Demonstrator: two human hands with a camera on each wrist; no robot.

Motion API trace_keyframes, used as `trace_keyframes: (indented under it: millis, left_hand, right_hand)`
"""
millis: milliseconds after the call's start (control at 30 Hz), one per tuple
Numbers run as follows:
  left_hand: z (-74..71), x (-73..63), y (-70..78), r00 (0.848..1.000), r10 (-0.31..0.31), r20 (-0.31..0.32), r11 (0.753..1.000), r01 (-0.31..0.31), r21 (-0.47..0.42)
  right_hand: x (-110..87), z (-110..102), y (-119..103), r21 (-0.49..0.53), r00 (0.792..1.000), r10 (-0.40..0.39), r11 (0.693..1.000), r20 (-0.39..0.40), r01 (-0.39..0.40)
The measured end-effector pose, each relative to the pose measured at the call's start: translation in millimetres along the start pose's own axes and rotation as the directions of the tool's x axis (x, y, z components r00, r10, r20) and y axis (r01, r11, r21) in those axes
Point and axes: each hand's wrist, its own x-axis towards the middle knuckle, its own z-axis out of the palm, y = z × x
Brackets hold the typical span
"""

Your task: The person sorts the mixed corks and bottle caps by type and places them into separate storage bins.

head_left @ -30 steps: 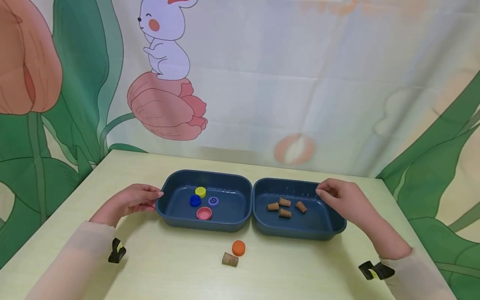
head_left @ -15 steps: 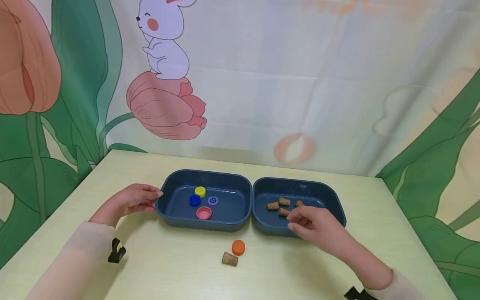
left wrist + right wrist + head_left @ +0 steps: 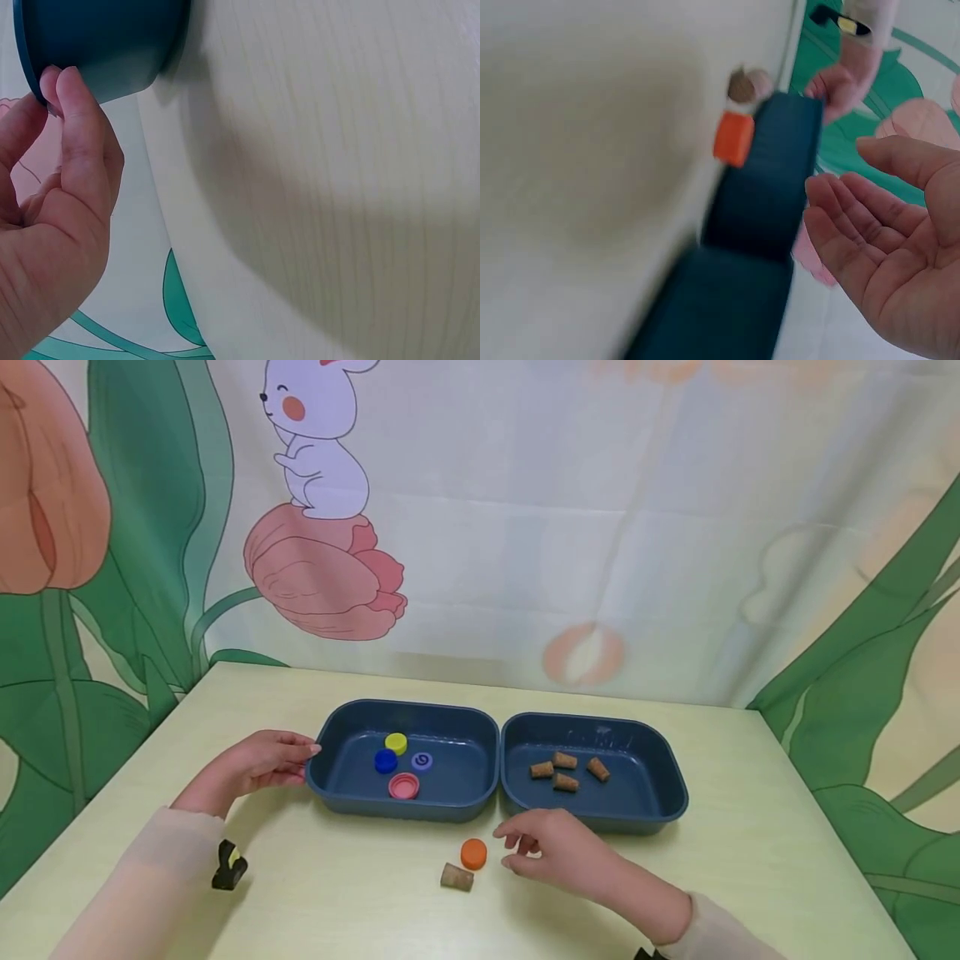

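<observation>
My left hand (image 3: 258,766) pinches the left rim of the left dark blue tray (image 3: 480,807); the left wrist view shows thumb and fingers (image 3: 79,135) on either side of that rim. In the left tray lie a yellow cap (image 3: 396,743), a blue cap (image 3: 386,761), a purple cap (image 3: 422,762) and a pink cap (image 3: 404,786). My right hand (image 3: 558,853) is over the table with nothing in its loosely bent fingers, just right of an orange bottle cap (image 3: 473,854). A cork (image 3: 457,877) lies beside that cap, in front of the trays.
A second dark blue tray (image 3: 667,810) stands against the first on its right, with several corks (image 3: 566,782) inside. The pale wooden table (image 3: 337,893) ends at the back by a printed curtain (image 3: 480,527) with a rabbit and flowers.
My right hand has moved from the right tray's far right side, leftward and toward me, to beside the orange cap. My left hand stays on the left tray's rim.
</observation>
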Motion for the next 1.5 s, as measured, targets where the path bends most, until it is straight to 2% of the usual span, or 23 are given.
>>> trace_keyframes:
  millis: [167,300,500,633,867,1033,1333,1500]
  left_hand:
    - [-0.2,-1.2,1.0,1.000,0.010,0.004,1.000,-0.010,-0.012]
    - [-0.5,-1.8,1.1,1.000,0.012,0.006,1.000,-0.012,-0.019]
    - [0.1,-1.1,-0.7,1.000,0.012,0.006,1.000,-0.012,-0.021]
    - [0.9,-0.1,-1.6,1.000,0.011,0.006,1.000,-0.011,-0.015]
    - [1.8,1.3,-2.7,1.000,0.009,0.004,1.000,-0.008,-0.016]
    - [2.8,0.1,-1.8,1.000,0.018,0.008,1.000,-0.018,-0.014]
    - [2.4,-1.8,1.5,1.000,0.015,0.010,1.000,-0.015,-0.023]
    - [1.9,-1.3,0.9,1.000,0.014,0.008,0.999,-0.014,-0.031]
  right_hand:
    - [14.1,19,-5,-0.038,1.000,-0.008,0.999,0.019,0.009]
    - [23.2,31,-11,-0.127,1.000,-0.024,0.992,0.009,0.025]
    - [33.9,45,-18,-0.279,0.997,-0.073,0.957,0.033,0.079]
    - [37.3,51,-19,-0.336,0.993,-0.112,0.934,0.046,0.121]
    - [36.6,58,-22,-0.368,0.996,-0.084,0.926,0.009,0.081]
    - [35.1,63,-23,-0.426,0.994,-0.106,0.901,-0.025,0.086]
    - [34.5,65,-24,-0.453,0.995,-0.101,0.888,-0.026,0.078]
    - [34.3,60,-24,-0.384,0.996,-0.094,0.920,-0.009,0.084]
